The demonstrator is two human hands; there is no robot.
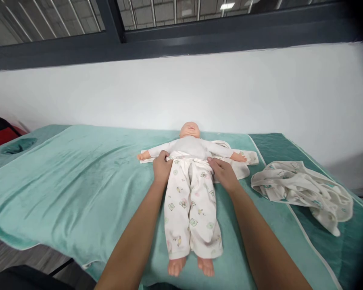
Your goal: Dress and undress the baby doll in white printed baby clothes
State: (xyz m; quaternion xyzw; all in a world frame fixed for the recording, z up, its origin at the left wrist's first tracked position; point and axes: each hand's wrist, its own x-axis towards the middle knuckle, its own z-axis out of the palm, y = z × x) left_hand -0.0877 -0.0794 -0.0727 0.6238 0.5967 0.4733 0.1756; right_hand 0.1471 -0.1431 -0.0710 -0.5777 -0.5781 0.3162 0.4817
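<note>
A baby doll (190, 137) lies on its back on a teal towel (78, 177), head toward the wall and arms spread. It wears a white top and printed white trousers (189, 205). My left hand (162, 166) is closed on the trousers' waistband at the doll's right hip. At the other hip my right hand (222, 173) grips the same waistband, fingers curled. The doll's bare feet (190, 266) stick out near the table's front edge. An open white garment (243, 166) lies spread under the doll's upper body.
A crumpled printed white garment (302, 191) lies on the darker teal towel (272, 147) to the right. A white wall and a dark window frame (175, 40) stand behind the table. A small dark green cloth (18, 146) sits at the far left.
</note>
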